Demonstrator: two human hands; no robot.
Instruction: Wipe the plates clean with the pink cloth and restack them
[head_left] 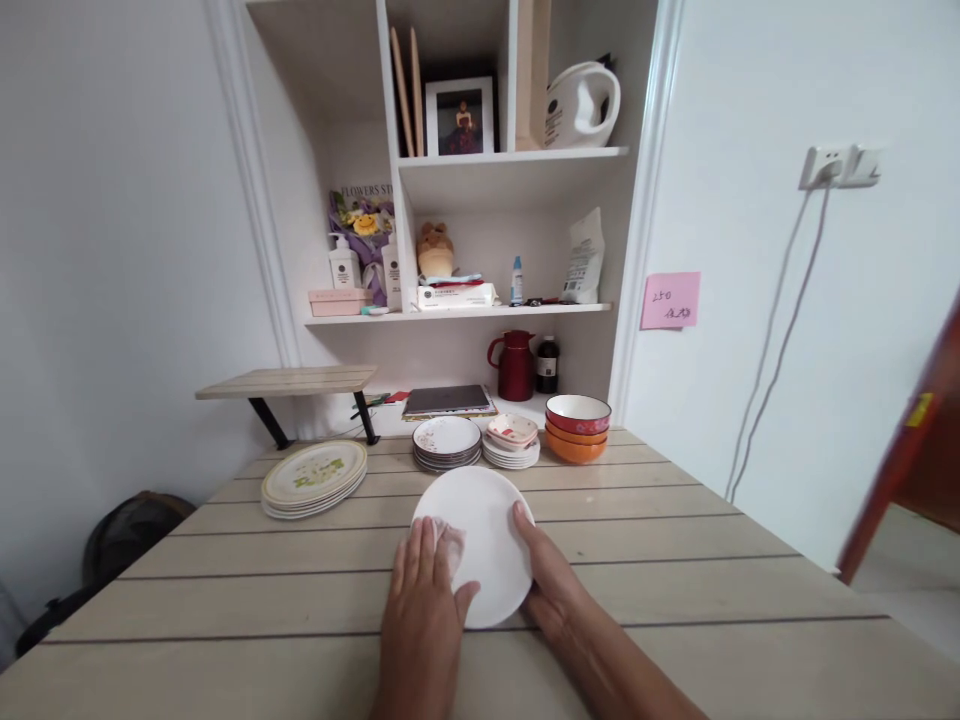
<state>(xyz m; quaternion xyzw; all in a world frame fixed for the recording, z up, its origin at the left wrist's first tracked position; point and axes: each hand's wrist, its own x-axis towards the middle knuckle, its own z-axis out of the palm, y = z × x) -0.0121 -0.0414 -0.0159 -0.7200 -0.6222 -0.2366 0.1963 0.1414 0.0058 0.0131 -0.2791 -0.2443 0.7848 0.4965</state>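
Note:
A plain white plate [491,560] is tilted up over the near middle of the table. My right hand [553,578] grips its right rim, with the thumb on the face and the other fingers hidden behind. Against the left part of the plate, my left hand [427,590] presses a crumpled whitish cloth [451,545] under its fingers. Most of the cloth is covered by that hand.
Behind the plate stand dark-rimmed plates [447,437], small dishes [512,432] on white saucers [511,456], and stacked bowls [576,445]. Flower-patterned oval plates [315,474] lie to the left, near a raised wooden stand [289,381]. A red jug [516,366] stands farther back.

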